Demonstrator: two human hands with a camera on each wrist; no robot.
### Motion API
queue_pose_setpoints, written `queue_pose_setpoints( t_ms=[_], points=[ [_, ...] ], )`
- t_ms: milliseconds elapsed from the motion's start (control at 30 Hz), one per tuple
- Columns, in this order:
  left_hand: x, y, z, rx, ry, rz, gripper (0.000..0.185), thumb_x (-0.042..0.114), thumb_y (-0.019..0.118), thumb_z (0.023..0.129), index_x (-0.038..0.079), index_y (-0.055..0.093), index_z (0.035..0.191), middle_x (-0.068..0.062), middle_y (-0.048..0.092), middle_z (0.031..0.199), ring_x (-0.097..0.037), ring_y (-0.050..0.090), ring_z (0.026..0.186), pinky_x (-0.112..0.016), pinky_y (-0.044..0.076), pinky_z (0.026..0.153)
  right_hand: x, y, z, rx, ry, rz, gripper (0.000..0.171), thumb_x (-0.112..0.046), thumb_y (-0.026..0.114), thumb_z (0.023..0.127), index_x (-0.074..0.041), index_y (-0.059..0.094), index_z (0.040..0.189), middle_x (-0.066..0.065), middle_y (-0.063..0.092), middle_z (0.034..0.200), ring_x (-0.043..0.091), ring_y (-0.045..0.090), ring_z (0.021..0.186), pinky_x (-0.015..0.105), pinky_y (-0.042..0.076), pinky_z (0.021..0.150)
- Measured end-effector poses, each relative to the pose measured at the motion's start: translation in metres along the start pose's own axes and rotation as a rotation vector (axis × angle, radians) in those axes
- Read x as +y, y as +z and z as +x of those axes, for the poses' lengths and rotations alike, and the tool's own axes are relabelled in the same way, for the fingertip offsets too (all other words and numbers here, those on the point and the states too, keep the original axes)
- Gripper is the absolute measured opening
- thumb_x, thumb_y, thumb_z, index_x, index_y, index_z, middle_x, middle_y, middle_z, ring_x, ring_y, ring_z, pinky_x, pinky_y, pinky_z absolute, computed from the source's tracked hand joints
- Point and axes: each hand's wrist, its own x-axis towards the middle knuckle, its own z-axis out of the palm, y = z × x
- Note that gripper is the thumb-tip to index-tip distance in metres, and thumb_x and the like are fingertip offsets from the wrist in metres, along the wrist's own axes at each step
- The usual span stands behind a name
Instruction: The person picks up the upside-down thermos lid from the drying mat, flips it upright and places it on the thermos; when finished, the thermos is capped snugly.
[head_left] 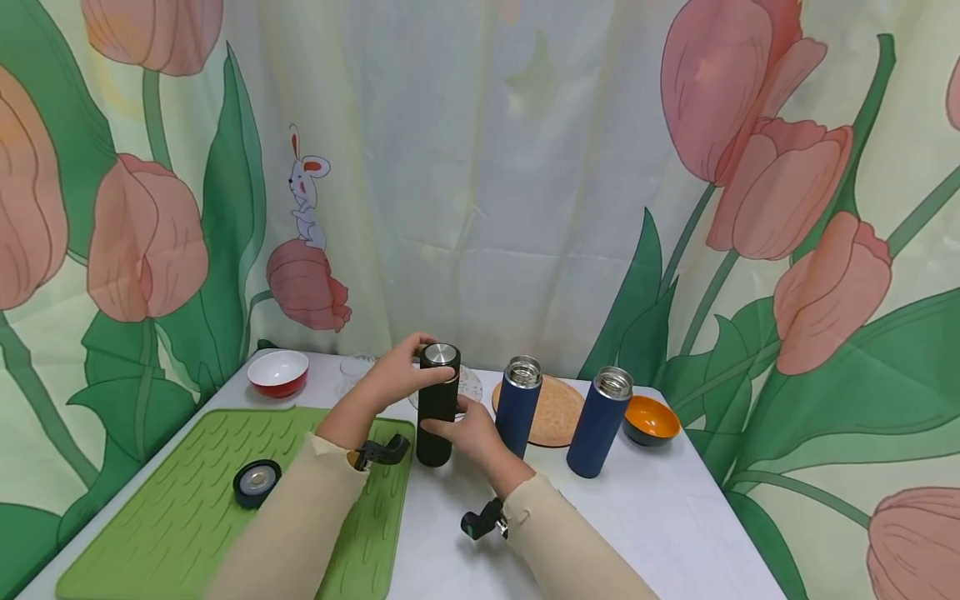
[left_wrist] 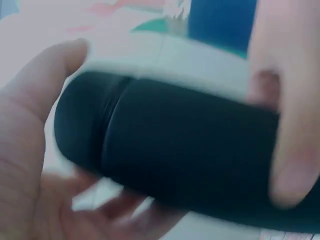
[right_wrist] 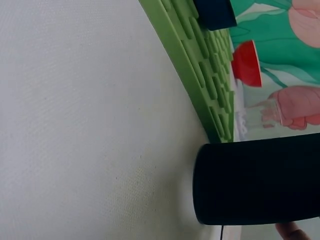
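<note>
A black thermos (head_left: 437, 408) with a silver-topped lid stands upright on the white table, beside the green mat. Around its lid end is my left hand (head_left: 401, 375), thumb across the front and fingers behind. Lower down, my right hand (head_left: 476, 429) grips the thermos body. In the left wrist view the seam between lid and body shows on the black thermos (left_wrist: 190, 145), and part of my right hand (left_wrist: 297, 125) lies across it. The right wrist view shows the base of the thermos (right_wrist: 255, 182) and one fingertip under it.
Two blue lidless thermoses (head_left: 519, 404) (head_left: 600, 421) stand to the right, near a round wooden board (head_left: 558, 408) and an orange-lined bowl (head_left: 651, 419). On the left are a green mat (head_left: 180, 467), a dark round lid (head_left: 257, 483) and a red bowl (head_left: 278, 373).
</note>
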Motion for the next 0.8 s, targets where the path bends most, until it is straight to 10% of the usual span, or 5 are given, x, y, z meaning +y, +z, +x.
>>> queue_pose_setpoints(
  t_ms=[267, 800],
  points=[
    [0.016, 0.029, -0.009, 0.256, -0.060, 0.082, 0.081, 0.062, 0.085, 0.082, 0.013, 0.045, 0.133, -0.014, 0.062, 0.126, -0.033, 0.068, 0.106, -0.049, 0.057, 0.088, -0.002, 0.001, -0.003, 0.011, 0.020, 0.001, 0.053, -0.044, 0.088, 0.085, -0.018, 0.073, 0.129, 0.004, 0.074, 0.126, 0.025, 0.065, 0.124, 0.055, 0.051, 0.106],
    [0.006, 0.011, -0.010, 0.081, -0.002, -0.005, 0.080, 0.052, 0.080, 0.092, 0.019, 0.044, 0.155, -0.017, 0.057, 0.149, -0.040, 0.060, 0.131, -0.061, 0.052, 0.102, -0.001, 0.007, -0.004, 0.046, 0.006, 0.006, 0.048, -0.042, 0.088, 0.087, -0.016, 0.073, 0.126, 0.007, 0.074, 0.120, 0.028, 0.067, 0.120, 0.056, 0.051, 0.106]
  ],
)
